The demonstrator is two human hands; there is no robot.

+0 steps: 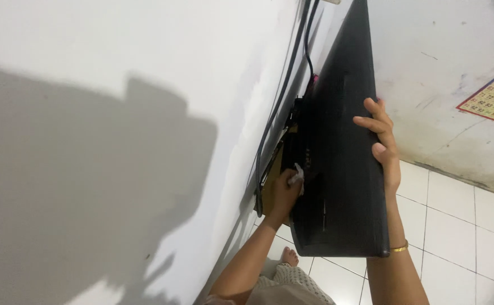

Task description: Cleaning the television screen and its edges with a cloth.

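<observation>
A white wall point(117, 85) fills the left half of the frame, and a broad grey shadow point(89, 186) of the person lies across its lower left part. Right of the middle, dark cables point(283, 90) run down the wall from the top edge to a point beside the left hand. The left hand point(283, 195) sits just below the centre of the frame, reaching in behind a flat black screen point(343, 169); its fingers are clenched around a small white cloth point(298, 174), which is pressed against the back of the screen close to a boxy black part there. Whether that part is a bracket or a piece of the screen's own housing is hard to say, since the gap is dark. The screen stands edge-on to the view, narrow at the top centre of the frame and widening toward the lower centre, close to the wall. The right hand point(381, 144) is right of centre, its fingers grasping the screen's outer edge, curled over onto the back surface. A thin gold bangle point(399, 247) circles the right wrist at the lower right. Below, at the bottom centre, a bare foot point(289, 257) rests on pale floor tiles point(456, 226), and a chart of printed squares point(492, 99) hangs on the stained wall at the upper right.
</observation>
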